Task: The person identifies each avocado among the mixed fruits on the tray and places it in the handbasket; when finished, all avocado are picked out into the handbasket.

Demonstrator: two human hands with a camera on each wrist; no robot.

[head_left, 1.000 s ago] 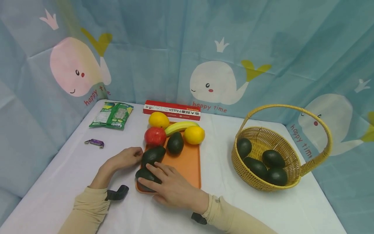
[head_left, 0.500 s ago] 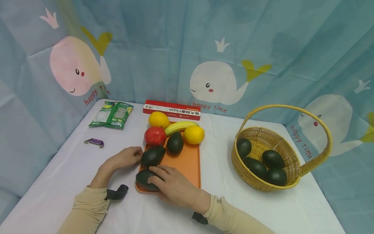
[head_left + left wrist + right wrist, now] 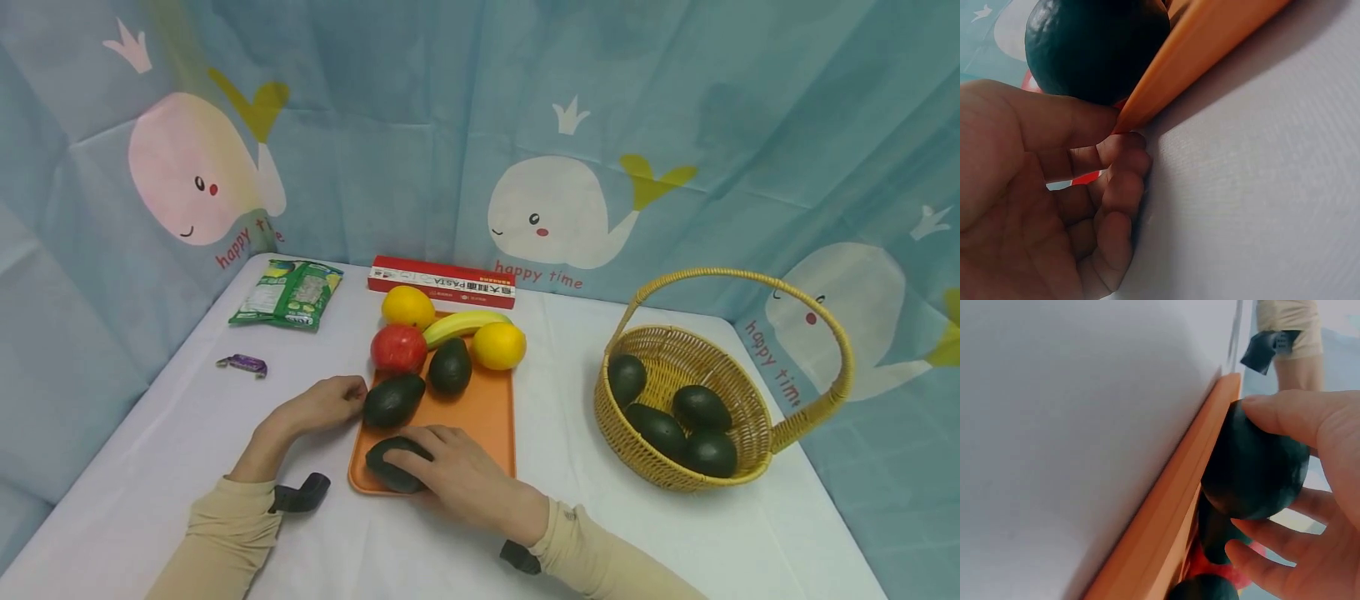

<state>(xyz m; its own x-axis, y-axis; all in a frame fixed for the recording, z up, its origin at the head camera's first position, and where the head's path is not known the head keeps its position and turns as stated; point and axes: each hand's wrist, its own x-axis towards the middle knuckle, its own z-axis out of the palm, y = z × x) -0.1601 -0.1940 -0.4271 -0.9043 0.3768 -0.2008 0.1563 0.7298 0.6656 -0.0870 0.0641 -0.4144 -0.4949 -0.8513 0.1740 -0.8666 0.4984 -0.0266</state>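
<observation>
My left hand [image 3: 322, 407] pinches the left rim of an orange tray [image 3: 483, 421] between thumb and fingers; the left wrist view shows the tray edge [image 3: 1194, 65] in that pinch. With thumb and fingers around it, my right hand [image 3: 463, 477] grips an avocado [image 3: 390, 467] at the tray's near left corner. In the right wrist view this dark avocado [image 3: 1254, 465] sits just inside the tray wall. A second avocado [image 3: 393, 402] lies behind it by my left fingertips, and a third avocado [image 3: 450, 367] is farther back on the tray.
A red fruit [image 3: 398, 349], a banana [image 3: 457, 326] and two yellow fruits [image 3: 498, 347] crowd the tray's far end. Behind stands a red pasta box [image 3: 441, 282]. A tall-handled wicker basket [image 3: 637, 454] with several avocados is at right; a green packet [image 3: 288, 295] and purple candy [image 3: 246, 364] lie left.
My right hand has curled its thumb and fingers around the near avocado, which has shifted slightly right, away from the tray's left rim. My left hand stays in place.
</observation>
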